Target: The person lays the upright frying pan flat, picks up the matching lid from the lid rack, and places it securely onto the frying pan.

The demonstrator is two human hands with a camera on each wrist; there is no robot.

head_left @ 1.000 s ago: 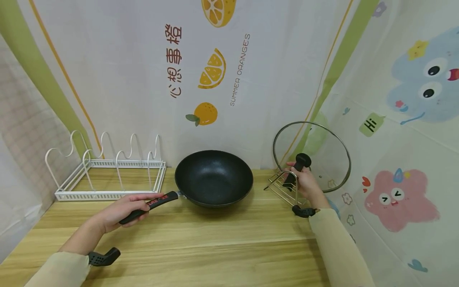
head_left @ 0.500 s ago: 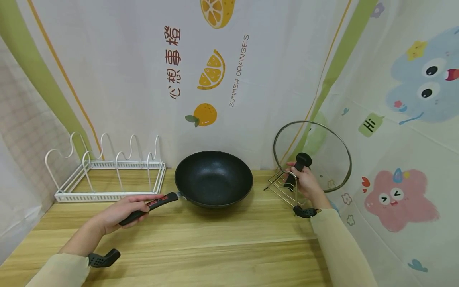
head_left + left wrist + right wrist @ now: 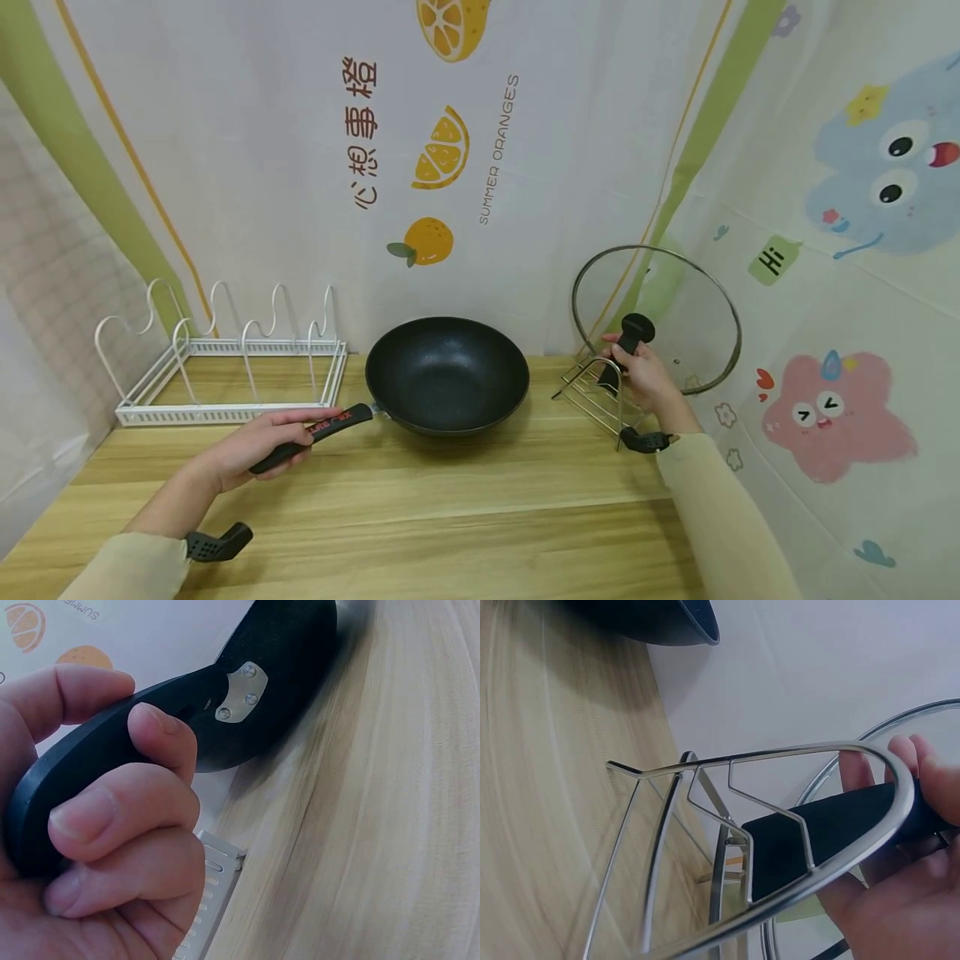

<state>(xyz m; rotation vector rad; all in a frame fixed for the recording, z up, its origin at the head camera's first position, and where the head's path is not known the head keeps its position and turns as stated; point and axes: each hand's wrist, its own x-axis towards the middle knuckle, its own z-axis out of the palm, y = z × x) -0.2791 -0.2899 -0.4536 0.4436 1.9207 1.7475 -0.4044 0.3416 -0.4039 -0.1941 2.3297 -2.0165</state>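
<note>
A black wok (image 3: 447,375) stands upright on the wooden table, and my left hand (image 3: 247,446) grips its black handle (image 3: 351,421). In the left wrist view the fingers curl under that handle (image 3: 90,757), close to the riveted joint. On the right, a glass lid (image 3: 693,304) with a metal rim leans upright at a small metal wire stand (image 3: 592,408). My right hand (image 3: 643,372) holds the lid's upright black handle (image 3: 632,332). From the right wrist, the handle (image 3: 817,832) shows behind the stand's wire loop (image 3: 896,787); whether the lid touches the stand I cannot tell.
At the back left stands a white wire rack (image 3: 225,411) with several upright loops. A printed curtain (image 3: 285,167) hangs right behind the wok. On the right, another printed sheet (image 3: 847,317) borders the table. Bare wood (image 3: 450,533) lies in front.
The lid has risen slightly and shifted a little to the right, with my right hand moving along. My left hand and the wok look the same; the view has tilted slightly.
</note>
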